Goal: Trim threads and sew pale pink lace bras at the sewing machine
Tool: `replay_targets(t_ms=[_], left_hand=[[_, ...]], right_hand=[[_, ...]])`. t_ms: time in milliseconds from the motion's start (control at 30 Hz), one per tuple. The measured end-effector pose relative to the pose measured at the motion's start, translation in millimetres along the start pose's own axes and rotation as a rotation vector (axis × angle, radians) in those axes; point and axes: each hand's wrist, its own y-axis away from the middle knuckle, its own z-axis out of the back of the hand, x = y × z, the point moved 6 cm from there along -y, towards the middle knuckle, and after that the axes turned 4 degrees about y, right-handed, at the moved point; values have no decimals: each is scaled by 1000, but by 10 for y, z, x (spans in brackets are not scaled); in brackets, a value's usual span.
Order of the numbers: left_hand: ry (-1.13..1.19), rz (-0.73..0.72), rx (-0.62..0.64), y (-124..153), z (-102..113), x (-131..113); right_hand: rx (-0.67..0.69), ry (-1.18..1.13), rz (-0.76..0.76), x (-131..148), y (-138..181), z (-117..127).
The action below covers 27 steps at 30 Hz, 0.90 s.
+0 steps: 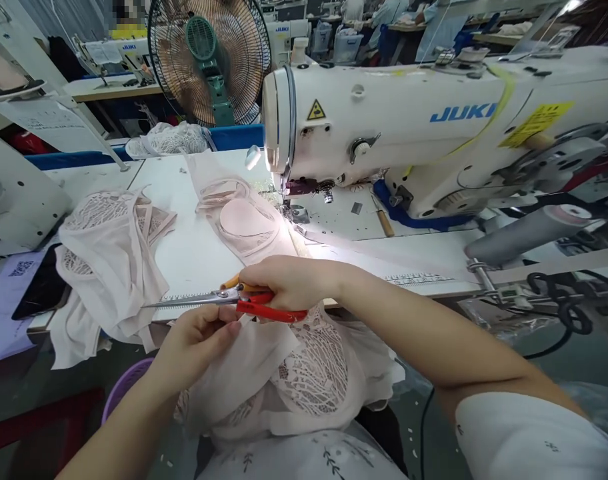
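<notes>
At the front edge of the desk (pixel 177 263), right hand (pixel 291 277) grips red-and-orange scissors (pixel 254 309), handles partly covered; left hand (pixel 199 340) pinches a lace bra (pixel 314 373), probably at an edge, contact half hidden. Bra over lap (pixel 304 460); JUKI sewing machine (pixel 384 127) cut off right.

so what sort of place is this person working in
Most likely a garment factory or sewing workshop, perhaps for lingerie: a JUKI industrial sewing machine stands on the white worktable, a pale lace bra lies over the person's lap, and another JUKI machine stands behind.
</notes>
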Motion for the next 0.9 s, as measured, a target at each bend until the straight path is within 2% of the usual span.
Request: replay_targets(t_ms=[300,433,500,600,767,900], left_hand=[[98,51,-4,-5,70,121],[101,82,-67,6,94,131],[67,93,-94,10,102,132],[4,84,-65,8,74,122],[-64,-17,-52,24,64,19],[-338,-110,-141,100,162,-90]], right_hand=[[-21,-16,6,60,-41,30],[-24,-49,5,60,-42,25],[-37,-64,17,59,-39,19],[-52,-76,26,57,-34,4],[-66,-85,45,86,-28,3],[-112,-59,84,130,-19,57]])
